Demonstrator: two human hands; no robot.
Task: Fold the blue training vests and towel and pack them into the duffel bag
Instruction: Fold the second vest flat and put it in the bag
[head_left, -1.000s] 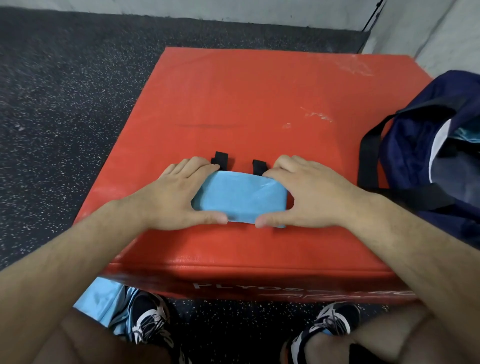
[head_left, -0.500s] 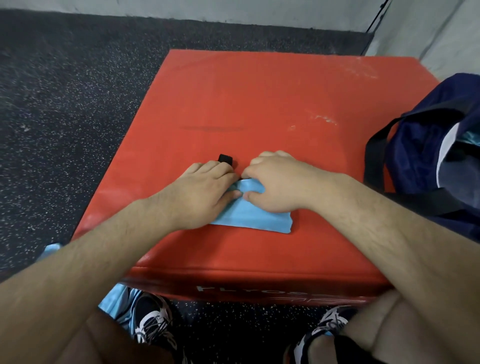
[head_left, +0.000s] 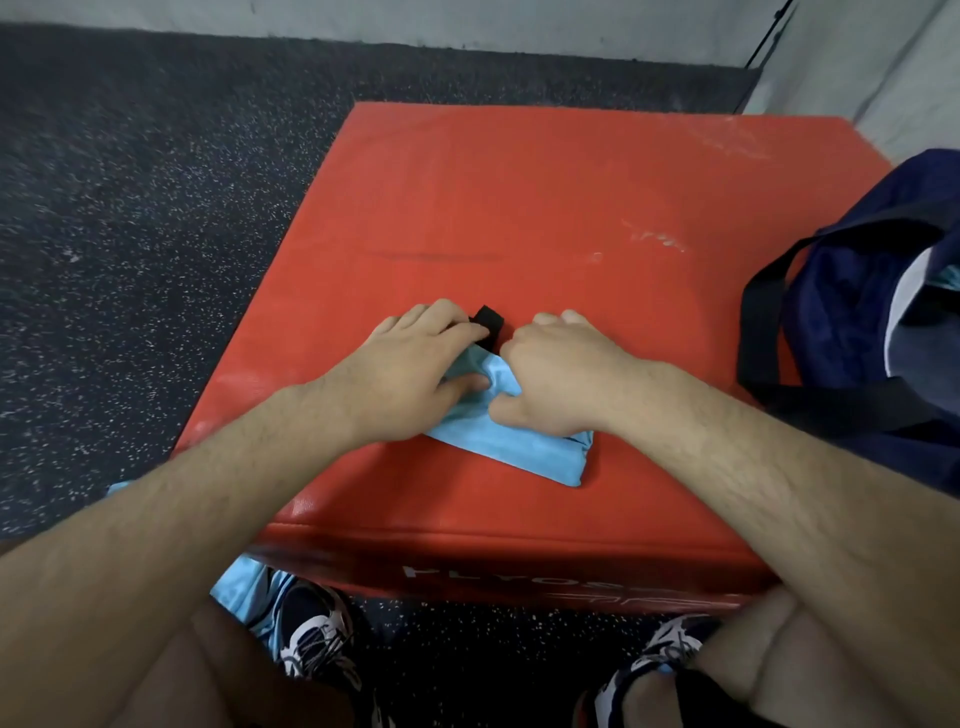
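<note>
**Both hands bunched up on the blue vest, on top of the red box**

The folded light-blue fabric training vest (head_left: 524, 449) lay on the near half of the red padded vinyl plyo box (head_left: 545, 197). It sat a bit skewed, with its near right corner pointing at the front edge.

The left hand (head_left: 410, 379) had its fingers curled over the vest's far left edge, thumb pressed onto the cloth. The right hand (head_left: 563, 382) was knuckles-up, fingers tucked in at the far edge, thumb pinching a ridge of fabric in the middle. So both were grasping the vest. A short black fabric strap tab (head_left: 488, 318) poked out on the far side between the hands, touching the left fingertips.

The navy blue nylon duffel bag (head_left: 852, 332) sat open at the box's right side, and I honestly couldn't tell if it was on the box or just beside it. Its black webbing handle (head_left: 750, 332) lay over the red top.

Another light-blue cloth (head_left: 241, 587) lay on the speckled black rubber floor (head_left: 130, 208), right by the black-and-white sneaker (head_left: 311, 634).
</note>
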